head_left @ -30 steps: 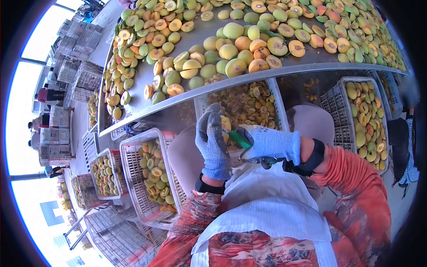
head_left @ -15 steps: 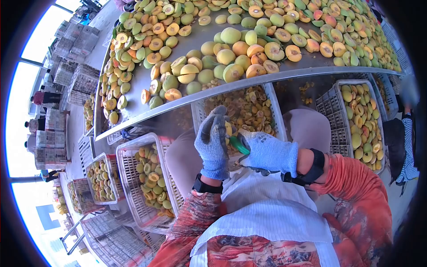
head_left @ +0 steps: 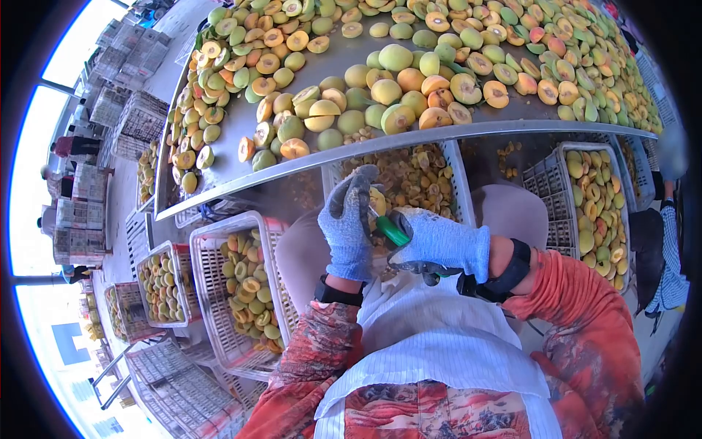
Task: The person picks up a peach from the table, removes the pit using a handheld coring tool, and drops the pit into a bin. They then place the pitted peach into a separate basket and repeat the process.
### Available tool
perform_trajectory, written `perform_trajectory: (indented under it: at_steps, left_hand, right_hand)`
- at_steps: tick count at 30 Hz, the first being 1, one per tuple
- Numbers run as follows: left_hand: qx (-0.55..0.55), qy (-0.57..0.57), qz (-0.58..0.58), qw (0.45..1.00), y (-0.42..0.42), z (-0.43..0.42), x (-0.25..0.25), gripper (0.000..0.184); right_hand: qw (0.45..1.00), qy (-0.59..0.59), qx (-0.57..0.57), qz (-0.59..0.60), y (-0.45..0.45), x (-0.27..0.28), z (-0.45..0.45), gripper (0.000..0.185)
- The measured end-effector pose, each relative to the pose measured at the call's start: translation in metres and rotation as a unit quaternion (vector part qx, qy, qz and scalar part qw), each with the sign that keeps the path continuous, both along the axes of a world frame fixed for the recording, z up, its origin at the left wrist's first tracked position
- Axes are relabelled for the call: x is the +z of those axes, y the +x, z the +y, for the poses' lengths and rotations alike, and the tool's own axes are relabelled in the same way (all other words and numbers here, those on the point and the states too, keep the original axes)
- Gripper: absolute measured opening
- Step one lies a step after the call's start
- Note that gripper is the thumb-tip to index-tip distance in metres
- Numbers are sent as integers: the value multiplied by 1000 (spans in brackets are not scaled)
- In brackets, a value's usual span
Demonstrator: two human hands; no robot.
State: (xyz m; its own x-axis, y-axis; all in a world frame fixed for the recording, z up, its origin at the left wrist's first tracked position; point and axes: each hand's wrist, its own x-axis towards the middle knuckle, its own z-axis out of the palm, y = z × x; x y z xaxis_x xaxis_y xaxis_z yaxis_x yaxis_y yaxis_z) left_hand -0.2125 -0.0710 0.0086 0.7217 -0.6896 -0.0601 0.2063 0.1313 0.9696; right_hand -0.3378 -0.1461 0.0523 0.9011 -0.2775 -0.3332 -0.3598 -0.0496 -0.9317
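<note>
In a blue-and-grey work glove, my left hand (head_left: 347,227) is raised in front of my lap, its fingers curled round a yellow peach-like fruit half (head_left: 377,201) that they partly hide. My right hand (head_left: 442,241), gloved the same way, grips a pitting tool by its green handle (head_left: 393,230). The tool's thin metal end points at the fruit, and I cannot tell how deep it reaches. Below both hands stands a crate (head_left: 459,183) of yellow-brown fruit scraps. Beyond it, whole and halved fruits (head_left: 386,91) lie on the metal table (head_left: 523,111).
Left of my legs is a pale plastic crate (head_left: 208,293) of fruit halves, with a smaller crate (head_left: 191,289) behind it. Another fruit crate (head_left: 557,175) stands at the right. The table's raised metal edge (head_left: 409,137) runs across in front. Stacked crates (head_left: 139,124) and people are farther left.
The green handle now shows more and tilts more steeply, with its metal end at the fruit. My right hand has turned slightly; the view has shifted a little.
</note>
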Motion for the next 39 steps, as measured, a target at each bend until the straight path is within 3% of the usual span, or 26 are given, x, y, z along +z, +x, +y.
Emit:
perform_trajectory:
  at_steps: [1, 3, 4, 6, 7, 8, 10, 11, 12, 13, 14, 15, 16, 17, 19, 24, 26, 28, 31, 33, 37, 39]
  left_hand:
    - [-2, 0, 0, 1000, 3, 0, 2, 27]
    - [-142, 26, 256, 956, 9, 1, 11, 30]
    - [-142, 24, 256, 956, 11, 0, 16, 30]
    - [-216, 63, 119, 967, 13, 5, 22, 31]
    - [-215, 63, 117, 967, 15, 4, 20, 31]
    - [-220, 44, 139, 965, 16, 4, 14, 30]
    - [-226, 24, 157, 961, 16, 0, 5, 29]
    - [-157, 23, 74, 985, 12, -3, 1, 28]
    - [-87, 20, -11, 996, 8, -6, -2, 27]
    - [-88, 20, -12, 996, 3, -7, 5, 27]
    - [-24, -15, 63, 998, -4, -7, 19, 26]
    - [41, -51, 136, 989, -7, -6, 27, 26]
    - [42, -49, 134, 989, -8, -6, 25, 26]
    - [58, -57, 20, 996, -8, -7, 19, 26]
    - [93, -52, -174, 979, 1, -8, 6, 28]
    - [-6, 45, -63, 997, -2, -3, 8, 27]
    - [-171, 27, 219, 960, 2, -2, 20, 27]
    - [-164, 24, 219, 962, 0, -5, 20, 27]
    - [-158, 18, 114, 981, 1, -6, 9, 28]
    - [-111, 35, -89, 989, 3, -8, 1, 30]
    - [-80, 38, -125, 988, -6, -14, 9, 30]
    - [-11, 24, -38, 999, -14, -18, 14, 29]
  right_hand:
    - [1000, 0, -2, 0, -1, 6, -2, 27]
    - [996, -17, 20, 88, -3, 24, -7, 28]
    - [996, -20, 20, 88, -5, 28, -12, 28]
    - [989, 117, 22, 82, -10, 30, -15, 29]
    - [985, 136, 34, 98, -10, 26, -17, 29]
    - [985, 136, 34, 97, -9, 21, -16, 29]
    - [995, 31, 32, 93, -6, 11, -13, 29]
    - [995, 32, 30, 92, -4, 6, -11, 29]
    - [997, -39, 11, 58, -1, 1, -9, 31]
    - [993, -112, -6, 24, 2, -6, -7, 32]
    - [994, -111, -5, 22, 4, -19, -4, 32]
    - [990, -132, -18, -49, 7, -35, 2, 37]
    - [981, -151, -32, -118, 8, -43, 5, 42]
    - [1000, -4, -20, 17, 7, 1, 2, 42]
    - [1000, 17, -22, 10, 4, 9, 1, 38]
    - [998, 52, -20, 16, -9, -12, -2, 32]
    - [993, 118, 11, 16, -16, -4, -9, 29]
    - [987, 161, 4, 23, -20, 6, -12, 27]
    - [967, 248, -3, 60, -20, 6, -13, 26]
    - [944, 326, -18, 57, -18, -1, -14, 26]
    - [920, 389, -49, 22, -19, -11, -15, 27]
    - [910, 411, -47, -10, -19, -12, -14, 36]
